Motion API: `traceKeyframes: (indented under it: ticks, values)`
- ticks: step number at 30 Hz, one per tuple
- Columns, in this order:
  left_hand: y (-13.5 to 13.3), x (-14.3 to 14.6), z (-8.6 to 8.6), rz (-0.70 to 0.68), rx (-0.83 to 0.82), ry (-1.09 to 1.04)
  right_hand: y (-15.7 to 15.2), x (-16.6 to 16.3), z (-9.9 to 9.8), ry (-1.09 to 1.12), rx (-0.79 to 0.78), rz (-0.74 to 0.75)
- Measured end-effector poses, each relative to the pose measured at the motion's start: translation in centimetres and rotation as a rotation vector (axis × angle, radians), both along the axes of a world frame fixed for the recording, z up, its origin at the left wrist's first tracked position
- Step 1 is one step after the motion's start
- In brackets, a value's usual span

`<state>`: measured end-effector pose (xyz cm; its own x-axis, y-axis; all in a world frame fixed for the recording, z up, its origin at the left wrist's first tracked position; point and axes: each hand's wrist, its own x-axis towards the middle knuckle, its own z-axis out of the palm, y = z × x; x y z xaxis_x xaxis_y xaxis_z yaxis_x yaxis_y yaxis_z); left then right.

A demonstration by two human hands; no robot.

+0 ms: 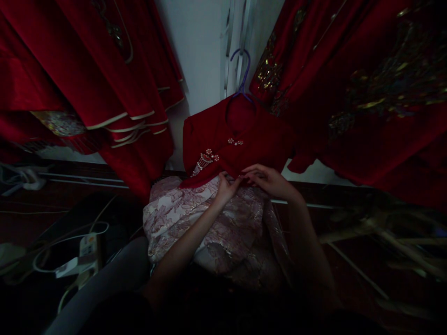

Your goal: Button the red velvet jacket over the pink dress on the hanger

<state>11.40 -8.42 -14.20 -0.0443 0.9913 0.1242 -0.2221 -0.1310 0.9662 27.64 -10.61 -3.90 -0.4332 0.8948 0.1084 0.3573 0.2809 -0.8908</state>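
Note:
A short red top (240,125) with jewelled brooch-like fastenings (206,160) hangs on a purple hanger (243,74). My left hand (227,187) is closed at its lower edge, thumb and fingers pinching the red fabric. From the right, my right hand (267,180) meets it there, fingers bent and tips pressed together close to the left fingertips. What those right fingertips hold is too small and dark to make out. Below both hands, a pale pink patterned garment (185,204) with a shiny floral weave lies bunched up.
Red garments with light piping (136,93) hang at left. More red garments with gold sequins (270,74) hang at right. A power strip (89,246) and white cables lie at lower left. Blurred, pole-like pieces (377,228) are at lower right. Behind the top is a pale wall (202,46).

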Motion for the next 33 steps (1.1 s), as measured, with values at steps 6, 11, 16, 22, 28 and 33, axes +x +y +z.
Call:
traceKeyframes:
  ticks: [6,11,16,22,28,33]
  values:
    - [-0.1,0.3,-2.0,0.092,0.063,0.016,-0.1,0.0,-1.0,-0.194,0.040,0.003]
    - [-0.1,-0.5,-2.5,0.161,-0.007,-0.042,-0.2,-0.1,-1.2,-0.277,0.089,0.002]
    - [-0.8,-0.9,-1.5,0.200,0.065,-0.085,0.4,-0.9,-1.9,-0.408,0.154,-0.030]
    - [-0.7,-1.1,-1.6,0.315,0.237,0.296,0.2,-1.7,-1.9,-0.469,0.133,-0.008]
    - [-0.3,-1.0,-2.8,0.319,0.210,0.131,0.1,-2.4,-3.5,-0.529,0.165,0.015]
    - [-0.7,-1.4,-2.5,0.433,0.235,0.286,0.2,-3.2,-4.9,-0.703,0.188,-0.079]
